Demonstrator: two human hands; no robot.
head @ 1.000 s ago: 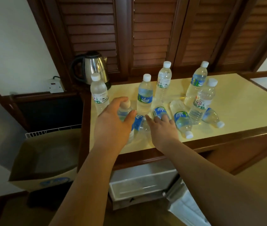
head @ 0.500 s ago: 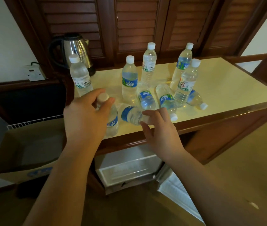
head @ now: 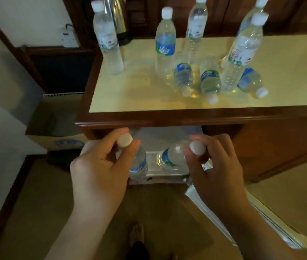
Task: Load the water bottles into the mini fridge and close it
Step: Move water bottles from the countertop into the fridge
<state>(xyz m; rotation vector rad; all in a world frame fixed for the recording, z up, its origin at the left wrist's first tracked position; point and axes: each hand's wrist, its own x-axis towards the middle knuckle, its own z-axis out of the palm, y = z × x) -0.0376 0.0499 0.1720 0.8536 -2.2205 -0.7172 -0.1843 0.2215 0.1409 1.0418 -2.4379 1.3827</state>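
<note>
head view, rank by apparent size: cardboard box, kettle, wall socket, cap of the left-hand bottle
1. cardboard box, partly behind the cabinet
2. kettle, top cropped, so true size unsure
3. wall socket
4. cap in the left hand, close to the camera, so its rank against the socket is unsure

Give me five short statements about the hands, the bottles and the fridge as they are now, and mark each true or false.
1. Each hand holds a water bottle by its neck. True: the left hand and the right hand each grip one.
2. The mini fridge is shut. False: its door hangs open to the right.
3. Three bottles lie on their sides on the counter. True.
4. No bottles stand upright on the counter. False: five stand there.
5. A cardboard box sits on the counter. False: it is on the floor, left of the cabinet.
</note>
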